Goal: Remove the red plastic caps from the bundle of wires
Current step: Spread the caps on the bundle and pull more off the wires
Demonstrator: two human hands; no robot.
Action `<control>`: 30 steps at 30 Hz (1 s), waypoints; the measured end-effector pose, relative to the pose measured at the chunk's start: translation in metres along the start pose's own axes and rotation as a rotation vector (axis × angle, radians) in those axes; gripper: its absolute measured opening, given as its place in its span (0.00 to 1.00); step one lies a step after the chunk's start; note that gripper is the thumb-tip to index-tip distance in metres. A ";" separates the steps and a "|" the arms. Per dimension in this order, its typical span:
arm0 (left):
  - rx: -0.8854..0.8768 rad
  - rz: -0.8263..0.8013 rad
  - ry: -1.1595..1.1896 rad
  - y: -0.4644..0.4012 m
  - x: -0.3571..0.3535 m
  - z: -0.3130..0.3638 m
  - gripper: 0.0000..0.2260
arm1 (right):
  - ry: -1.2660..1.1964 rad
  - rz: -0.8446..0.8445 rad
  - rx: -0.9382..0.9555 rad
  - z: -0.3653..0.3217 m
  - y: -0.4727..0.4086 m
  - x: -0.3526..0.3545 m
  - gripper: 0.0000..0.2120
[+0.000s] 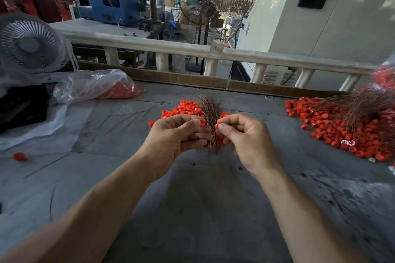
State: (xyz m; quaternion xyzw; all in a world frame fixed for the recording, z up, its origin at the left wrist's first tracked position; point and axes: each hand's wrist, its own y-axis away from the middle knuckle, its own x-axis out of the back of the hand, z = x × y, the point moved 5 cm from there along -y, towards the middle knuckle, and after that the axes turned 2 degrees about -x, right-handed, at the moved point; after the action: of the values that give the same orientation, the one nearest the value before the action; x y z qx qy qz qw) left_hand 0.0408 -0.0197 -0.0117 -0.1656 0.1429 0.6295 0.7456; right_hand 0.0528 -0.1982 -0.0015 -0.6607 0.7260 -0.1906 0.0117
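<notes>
A thin bundle of copper-brown wires [210,111] stands upright between my hands above the grey table [192,209]. My left hand [175,134] is closed around the bundle's lower part, with a red cap at its thumb tip. My right hand [245,136] pinches one small red cap [216,126] between thumb and forefinger, right beside the wires. Behind my hands lies a heap of loose red caps [183,109]. The bundle's lower end pokes out below my left fingers.
A larger pile of capped wires and red caps [342,126] covers the table's right side. A clear plastic bag with red caps [102,87] lies at the left, near a white desk fan [30,42]. One stray red cap [19,156] sits far left. A railing [192,49] runs behind the table.
</notes>
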 end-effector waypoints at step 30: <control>-0.074 -0.075 -0.070 -0.001 -0.003 -0.002 0.16 | -0.048 0.049 0.152 -0.014 0.012 -0.005 0.10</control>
State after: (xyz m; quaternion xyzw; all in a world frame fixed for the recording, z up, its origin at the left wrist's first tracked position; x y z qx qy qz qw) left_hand 0.0408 -0.0232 -0.0123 -0.1763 0.0872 0.6115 0.7664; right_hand 0.0379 -0.1892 0.0066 -0.6441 0.7250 -0.2289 0.0840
